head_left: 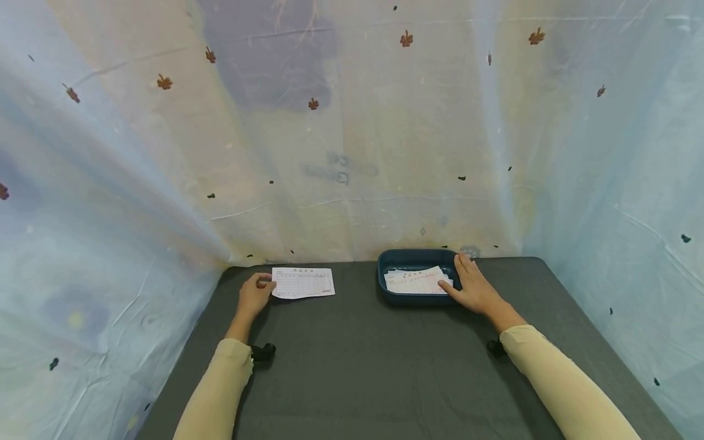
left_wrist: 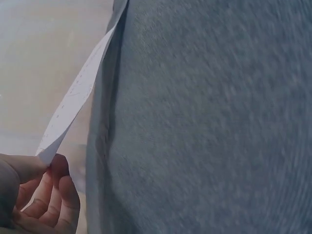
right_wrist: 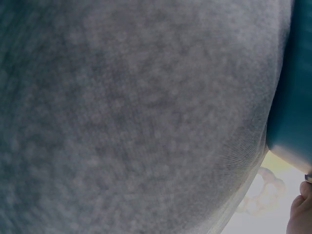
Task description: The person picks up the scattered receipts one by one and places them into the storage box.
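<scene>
My left hand (head_left: 254,299) pinches the left edge of a printed paper form (head_left: 304,283) between thumb and fingers, near the table's far edge. In the left wrist view the form (left_wrist: 73,97) appears nearly edge-on, slightly curved, one end caught in the fingertips. A dark blue plastic bin (head_left: 414,300) sits to the right and holds several similar printed forms (head_left: 414,282). My right hand (head_left: 477,292) rests at the bin's right side, fingers extended along the rim and thumb reaching over the near right corner. Only its fingertips show in the right wrist view, beside the blue wall (right_wrist: 297,112).
A dark grey cloth covers the table (head_left: 352,373). Behind it and at both sides hangs a pale patterned curtain (head_left: 352,140), close to the table's far edge. Black wrist devices (head_left: 264,352) show under both forearms.
</scene>
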A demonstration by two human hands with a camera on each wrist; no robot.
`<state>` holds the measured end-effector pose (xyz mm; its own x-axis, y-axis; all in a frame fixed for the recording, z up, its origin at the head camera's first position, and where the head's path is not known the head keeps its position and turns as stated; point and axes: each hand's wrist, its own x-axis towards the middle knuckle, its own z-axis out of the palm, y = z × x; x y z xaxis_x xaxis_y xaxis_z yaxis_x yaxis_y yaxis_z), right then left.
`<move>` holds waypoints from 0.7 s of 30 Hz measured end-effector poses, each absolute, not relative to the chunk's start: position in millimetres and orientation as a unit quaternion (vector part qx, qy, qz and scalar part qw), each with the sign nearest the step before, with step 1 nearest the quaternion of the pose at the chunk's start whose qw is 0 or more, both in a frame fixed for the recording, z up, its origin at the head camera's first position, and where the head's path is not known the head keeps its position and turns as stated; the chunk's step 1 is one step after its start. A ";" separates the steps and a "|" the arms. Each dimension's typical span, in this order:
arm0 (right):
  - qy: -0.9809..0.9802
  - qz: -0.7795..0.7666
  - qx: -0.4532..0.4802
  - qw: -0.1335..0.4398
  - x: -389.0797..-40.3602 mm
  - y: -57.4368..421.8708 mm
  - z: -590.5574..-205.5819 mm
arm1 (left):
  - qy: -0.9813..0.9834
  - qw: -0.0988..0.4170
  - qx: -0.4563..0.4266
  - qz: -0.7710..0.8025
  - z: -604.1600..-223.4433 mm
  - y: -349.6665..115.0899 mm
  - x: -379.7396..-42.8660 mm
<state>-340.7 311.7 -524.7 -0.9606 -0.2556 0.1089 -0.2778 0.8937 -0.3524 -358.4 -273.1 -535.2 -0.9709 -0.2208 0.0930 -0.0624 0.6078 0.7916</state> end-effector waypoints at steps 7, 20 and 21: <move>-0.972 0.187 0.137 0.029 -340.2 311.3 -523.5 | -0.871 0.093 0.079 -0.476 -530.1 -263.5 -357.1; -0.973 0.186 0.132 0.032 -342.5 312.3 -527.1 | -0.854 0.108 0.049 -0.507 -514.0 -248.5 -351.6; -0.973 0.188 0.132 0.033 -342.6 312.5 -527.1 | -0.851 0.109 0.044 -0.511 -513.2 -247.4 -351.0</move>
